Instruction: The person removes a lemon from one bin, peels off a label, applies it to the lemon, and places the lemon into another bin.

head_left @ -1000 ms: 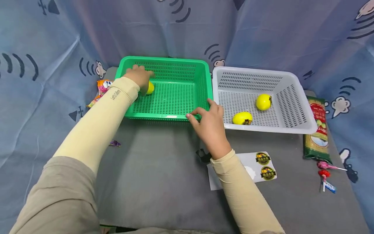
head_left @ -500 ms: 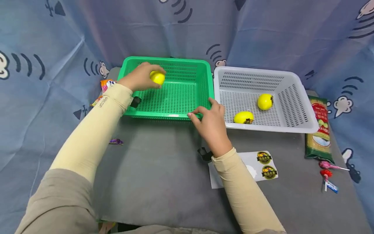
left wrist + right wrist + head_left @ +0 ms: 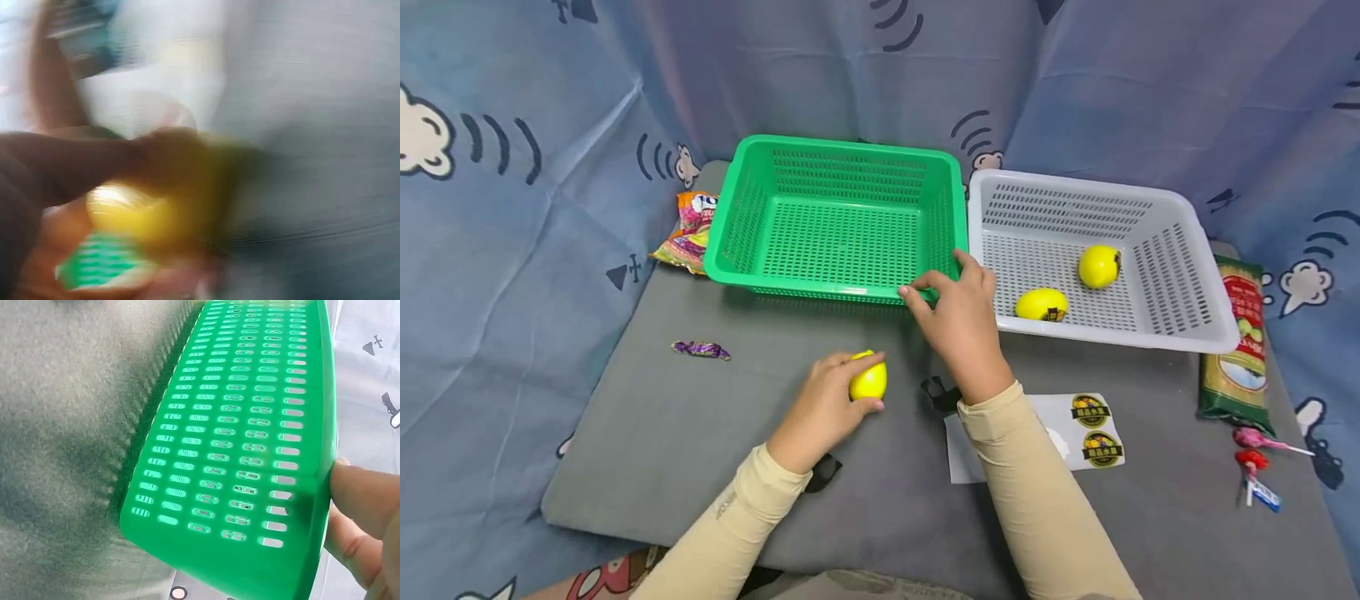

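Observation:
My left hand holds a yellow lemon between thumb and fingers, over the grey tabletop in front of the green basket. In the left wrist view that lemon is blurred. My right hand pinches the green basket's front right corner. The right wrist view shows my thumb against the basket's rim, with another finger behind it. Two more lemons, a front one and a back one, lie in the white basket, both with dark stickers.
A sheet of round stickers lies partly under my right forearm. A purple-wrapped candy sits at left, and a candy bag beside the green basket. At right are a green-and-gold packet and lollipops.
My left hand has lifted the lemon out of the green basket and brought it toward me and to the right, over the tabletop. The right hand stays at the basket's corner.

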A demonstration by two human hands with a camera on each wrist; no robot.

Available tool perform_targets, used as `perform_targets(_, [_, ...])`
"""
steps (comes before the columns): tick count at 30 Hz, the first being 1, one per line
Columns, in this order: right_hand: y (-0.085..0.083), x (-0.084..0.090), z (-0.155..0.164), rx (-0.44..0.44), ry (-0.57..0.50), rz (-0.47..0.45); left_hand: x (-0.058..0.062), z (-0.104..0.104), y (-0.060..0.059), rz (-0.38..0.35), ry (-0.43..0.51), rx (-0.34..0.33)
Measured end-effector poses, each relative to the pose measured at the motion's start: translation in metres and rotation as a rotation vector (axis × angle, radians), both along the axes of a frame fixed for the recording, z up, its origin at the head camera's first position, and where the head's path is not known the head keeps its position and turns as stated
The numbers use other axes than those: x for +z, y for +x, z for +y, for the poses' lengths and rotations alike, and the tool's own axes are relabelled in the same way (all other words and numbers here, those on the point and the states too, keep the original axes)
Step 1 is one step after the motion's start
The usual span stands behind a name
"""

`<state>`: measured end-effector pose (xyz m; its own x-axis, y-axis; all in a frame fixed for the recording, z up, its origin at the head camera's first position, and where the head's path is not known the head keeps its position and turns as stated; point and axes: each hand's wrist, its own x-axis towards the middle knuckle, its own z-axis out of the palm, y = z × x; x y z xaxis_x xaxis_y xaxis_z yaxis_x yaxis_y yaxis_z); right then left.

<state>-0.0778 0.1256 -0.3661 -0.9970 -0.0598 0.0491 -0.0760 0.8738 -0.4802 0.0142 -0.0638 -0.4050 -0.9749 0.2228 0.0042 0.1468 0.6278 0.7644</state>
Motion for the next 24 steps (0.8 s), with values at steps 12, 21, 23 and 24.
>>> perform_targets(12, [0.049, 0.009, 0.069, -0.078, -0.405, 0.088, -0.009, 0.071, 0.005, 0.355, -0.11, -0.141])
perform_targets(21, [0.144, -0.026, 0.143, -0.422, -0.284, -0.114, -0.036, 0.145, 0.014, 0.19, -0.371, -0.408])
perform_targets(23, [0.157, -0.035, 0.15, -0.421, -0.259, -0.158, -0.038, 0.147, 0.011, 0.166, -0.317, -0.44])
perform_targets(24, [0.161, -0.039, 0.152, -0.413, -0.248, -0.17, -0.038, 0.146, 0.009, 0.14, -0.263, -0.453])
